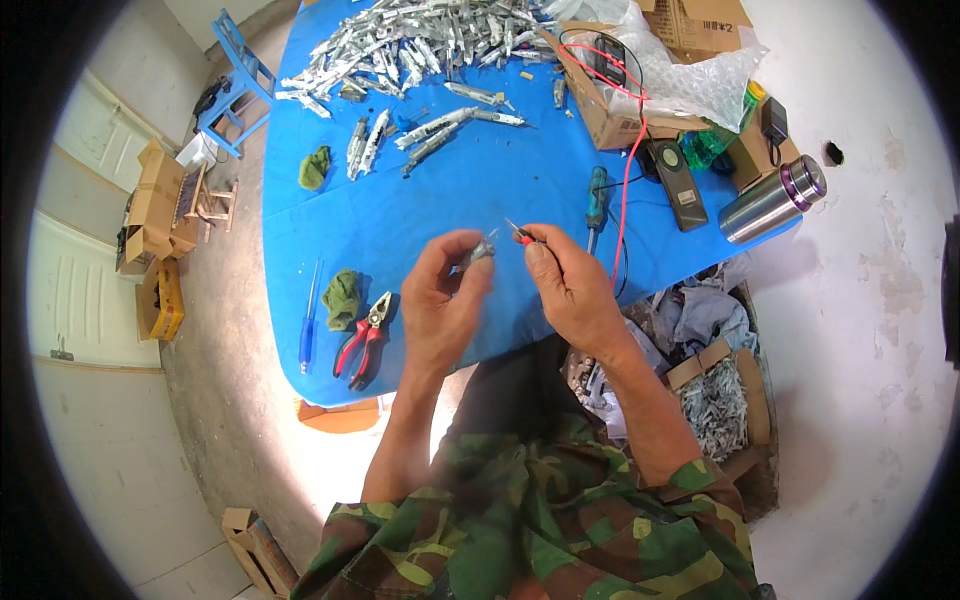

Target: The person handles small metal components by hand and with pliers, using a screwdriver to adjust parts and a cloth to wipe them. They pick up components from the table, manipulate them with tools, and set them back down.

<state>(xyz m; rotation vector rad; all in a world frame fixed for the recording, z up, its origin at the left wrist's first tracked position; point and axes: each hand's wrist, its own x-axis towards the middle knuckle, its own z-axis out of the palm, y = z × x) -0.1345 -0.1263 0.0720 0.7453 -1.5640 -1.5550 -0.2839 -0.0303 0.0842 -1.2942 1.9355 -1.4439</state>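
My left hand (440,305) is closed in a pinch around a small greyish, clear-looking piece (482,249), with thin wire ends at its top. Its exact kind is too blurred to tell. Close beside it, my right hand (575,295) grips a red test probe (526,238) whose thin metal tip points up and left toward that piece. The tip and the piece look apart. A red lead (627,190) and a dark one run past the right hand. Left of my left hand lie red-and-black pliers (363,340), a green cloth (342,299) and a blue-handled screwdriver (307,325).
A heap of silvery strip-like parts (430,40) covers the blue table's far side, with several loose ones nearer. At right are a teal-handled screwdriver (596,205), a dark handheld device (676,185), a steel flask (765,205) and a cardboard box (610,120). A scrap-filled box (715,405) stands below.
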